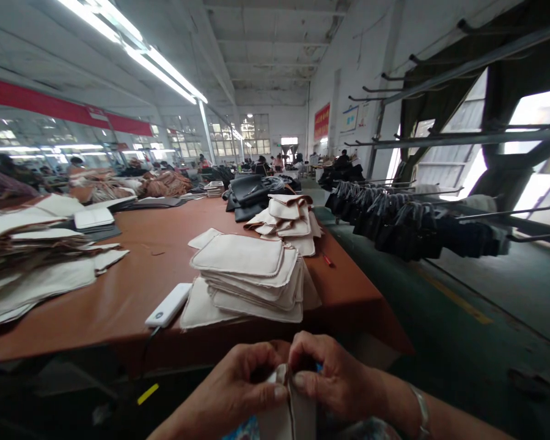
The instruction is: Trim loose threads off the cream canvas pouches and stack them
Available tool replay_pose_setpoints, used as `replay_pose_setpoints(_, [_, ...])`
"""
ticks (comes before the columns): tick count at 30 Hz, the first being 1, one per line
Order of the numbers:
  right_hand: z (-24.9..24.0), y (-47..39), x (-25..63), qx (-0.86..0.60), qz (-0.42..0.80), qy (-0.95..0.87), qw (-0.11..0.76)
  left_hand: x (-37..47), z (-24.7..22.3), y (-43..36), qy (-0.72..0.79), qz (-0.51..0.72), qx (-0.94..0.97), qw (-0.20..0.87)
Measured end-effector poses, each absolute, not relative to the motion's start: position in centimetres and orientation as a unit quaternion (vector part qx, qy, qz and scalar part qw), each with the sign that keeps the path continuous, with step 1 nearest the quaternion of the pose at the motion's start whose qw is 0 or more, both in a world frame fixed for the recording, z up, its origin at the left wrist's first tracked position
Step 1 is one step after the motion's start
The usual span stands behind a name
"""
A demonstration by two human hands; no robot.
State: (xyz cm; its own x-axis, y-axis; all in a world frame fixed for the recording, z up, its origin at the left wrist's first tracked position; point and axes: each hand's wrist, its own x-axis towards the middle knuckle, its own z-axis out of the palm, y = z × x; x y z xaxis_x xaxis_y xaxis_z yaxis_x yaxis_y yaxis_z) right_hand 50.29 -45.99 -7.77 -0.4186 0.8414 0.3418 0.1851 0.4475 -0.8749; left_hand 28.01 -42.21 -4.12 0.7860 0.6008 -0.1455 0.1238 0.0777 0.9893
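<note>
At the bottom centre, my left hand [245, 382] pinches the top edge of a cream fabric piece [275, 421]. Close beside it, my right hand [332, 376] grips the same piece, thumb and fingers pressed together at a dark seam. The piece hangs in front of the table's near edge, its lower part cut off by the frame. Just beyond my hands, a stack of cream fabric panels [247, 275] lies on the brown table [137, 269]. Behind that stack sits a second pile of folded cream pieces [288, 217].
A white power bank [168, 305] with a black cable lies near the front edge. More panels [50, 275] spread at left. Black bags [250, 195] lie farther back, and a red pen [327, 260] near the right edge. A rack with black items [394, 226] stands at right.
</note>
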Motion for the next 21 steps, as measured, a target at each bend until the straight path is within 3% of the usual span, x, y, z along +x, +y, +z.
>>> replay_pose_setpoints(7, [-8.0,-46.2,50.2,-0.362,0.383,-0.731,0.433,29.1,-3.5,-42.4,0.285,0.155,0.658,0.680])
replay_pose_setpoints(11, [-7.2,-46.7,50.8,-0.301,0.337,-0.759,0.469,29.4,-3.3,-42.6,0.293,0.176,0.659,0.670])
replay_pose_setpoints(15, [-5.8,-46.9,51.1,-0.240,0.279,-0.813,0.451,29.7,-2.8,-42.8,0.284,0.157,0.672,0.666])
replay_pose_setpoints(18, [-5.5,-46.5,51.0,-0.239,0.370,-0.752,0.490,29.7,-3.0,-43.0,0.297,0.164,0.663,0.667])
replay_pose_setpoints(21, [-6.0,-45.7,50.7,-0.275,0.568,-0.593,0.500,29.8,-3.3,-43.4,0.289,0.169,0.653,0.680])
